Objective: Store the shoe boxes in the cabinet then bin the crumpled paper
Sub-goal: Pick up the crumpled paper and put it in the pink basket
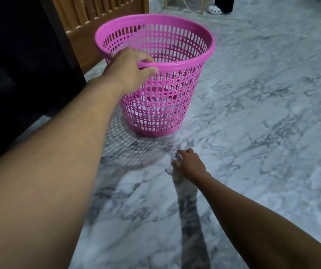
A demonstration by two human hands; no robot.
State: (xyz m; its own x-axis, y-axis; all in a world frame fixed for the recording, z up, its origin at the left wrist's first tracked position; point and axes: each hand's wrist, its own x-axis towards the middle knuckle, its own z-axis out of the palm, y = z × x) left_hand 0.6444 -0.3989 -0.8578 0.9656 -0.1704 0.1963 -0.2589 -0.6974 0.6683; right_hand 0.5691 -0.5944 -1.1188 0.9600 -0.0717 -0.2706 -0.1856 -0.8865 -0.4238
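- Left hand (128,68): clenched on the near rim of the bin (177,90), thumb on the outer side, fingers hooked over the rim to the inside.
- Left forearm: reaches in from the lower left, across the front of a dark panel (20,65).
- Right hand (189,165): held low, just above the floor (262,113), in front of the bin and apart from it. Fingers are curled and pinch a small pale scrap (177,157). The scrap is blurred and mostly hidden by the fingers; whether it touches the floor cannot be told.
- Bin: pink plastic mesh, round, wider at the rim than at the base. The base sits on the floor and the mouth is open to the camera.
- Paper (155,108): white crumpled mass at the bottom of the bin, seen through the mesh wall.
- Shadow (128,148): a mesh pattern falls on the floor just in front of the bin base, and the right arm's shadow runs beside it.
- Floor: grey-white marble pattern.
- Door (90,18): wooden, slatted, behind the bin at upper left, next to the dark panel.
- Far edge: a person's foot in a white clog (214,9), well apart from the bin.
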